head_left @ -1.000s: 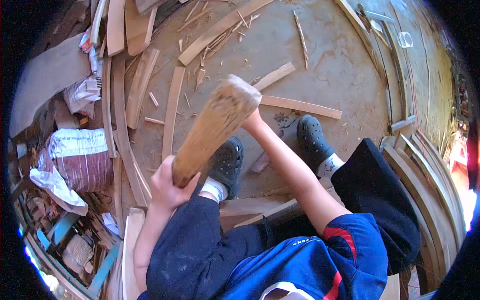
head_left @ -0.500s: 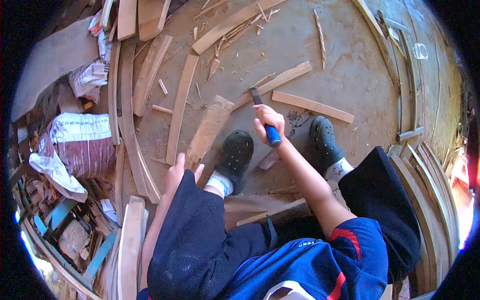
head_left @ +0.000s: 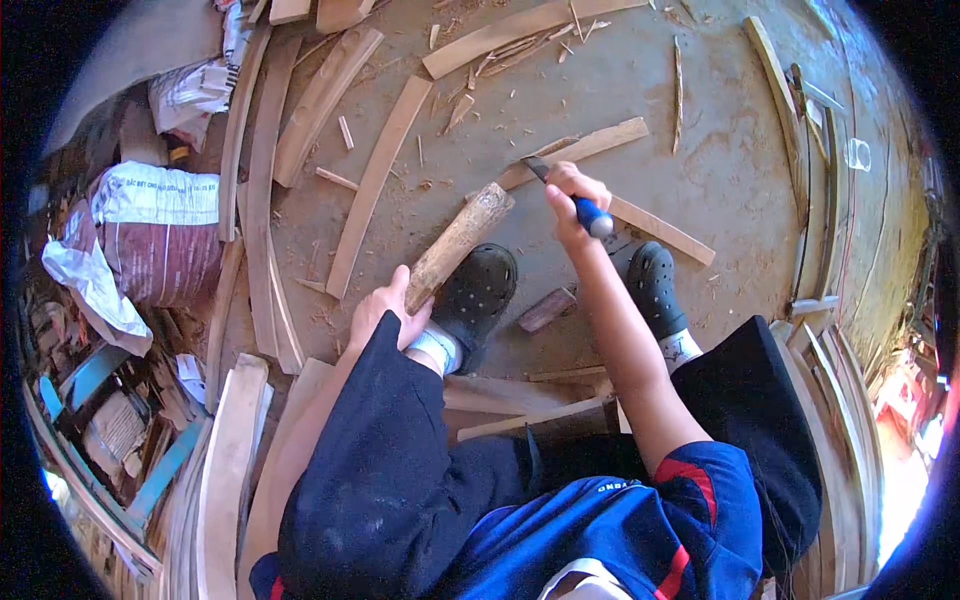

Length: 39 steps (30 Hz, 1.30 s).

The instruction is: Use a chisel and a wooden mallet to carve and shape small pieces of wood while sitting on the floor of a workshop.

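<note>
My left hand [head_left: 388, 308] is closed round the near end of a piece of wood [head_left: 460, 240], held slanting up and to the right in front of my left shoe. The wood's upper side looks rough and rounded, with a pale cut at the far end. My right hand [head_left: 577, 190] grips a chisel [head_left: 593, 216] with a blue handle and a metal cap. Its dark blade points away and to the left, just beyond the wood's far end and apart from it. Behind the blade, a flat strip of wood [head_left: 600, 140] lies on the floor.
Several planks [head_left: 380, 185] lie on the dusty floor at the left, and splinters [head_left: 530, 50] are scattered farther off. My dark clogs [head_left: 480, 290] flank a small wood block [head_left: 547, 310]. A white and maroon sack [head_left: 160, 240] stands at the left. More boards [head_left: 835, 400] lean at the right.
The piece of wood has turned from its broad flat face to its rough rounded side, and my left hand now shows wrapped round it. The chisel has tilted in my right hand.
</note>
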{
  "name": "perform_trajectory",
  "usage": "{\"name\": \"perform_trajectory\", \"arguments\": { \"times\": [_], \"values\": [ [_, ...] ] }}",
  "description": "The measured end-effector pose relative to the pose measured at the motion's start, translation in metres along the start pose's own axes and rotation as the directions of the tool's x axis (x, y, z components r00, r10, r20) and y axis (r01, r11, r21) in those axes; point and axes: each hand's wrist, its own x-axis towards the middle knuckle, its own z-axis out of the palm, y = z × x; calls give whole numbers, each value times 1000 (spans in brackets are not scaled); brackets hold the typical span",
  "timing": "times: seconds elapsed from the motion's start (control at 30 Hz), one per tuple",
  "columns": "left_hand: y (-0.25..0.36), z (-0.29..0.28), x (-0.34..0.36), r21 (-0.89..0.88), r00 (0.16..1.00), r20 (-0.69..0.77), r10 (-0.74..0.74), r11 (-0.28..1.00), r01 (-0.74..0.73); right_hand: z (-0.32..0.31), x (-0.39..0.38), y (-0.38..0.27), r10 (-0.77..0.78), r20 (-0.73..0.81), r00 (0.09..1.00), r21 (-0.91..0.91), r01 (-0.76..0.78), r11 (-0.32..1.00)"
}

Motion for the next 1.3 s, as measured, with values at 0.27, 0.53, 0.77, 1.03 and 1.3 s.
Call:
{"name": "perform_trajectory", "arguments": {
  "times": [0.27,0.53,0.77,1.03,1.3],
  "values": [
    [5,1,-2,0,1000,-28,8,1000,-8,-10,29,7,70,110,991,-189,-49,981],
    [6,5,2,-43,999,-29,37,998,-39,-52,72,11,-66,353,933,-348,197,917],
    [9,-4,-2,-5,1000,16,-20,1000,20,-113,98,-25,-97,-89,991,-483,43,875],
    [13,-1,-1,-15,999,13,-35,999,36,-37,41,-13,157,-281,947,152,-117,981],
    [12,-1,-1,-32,999,27,-35,999,36,-21,26,-3,174,-198,965,262,-119,958]
  ]
}}
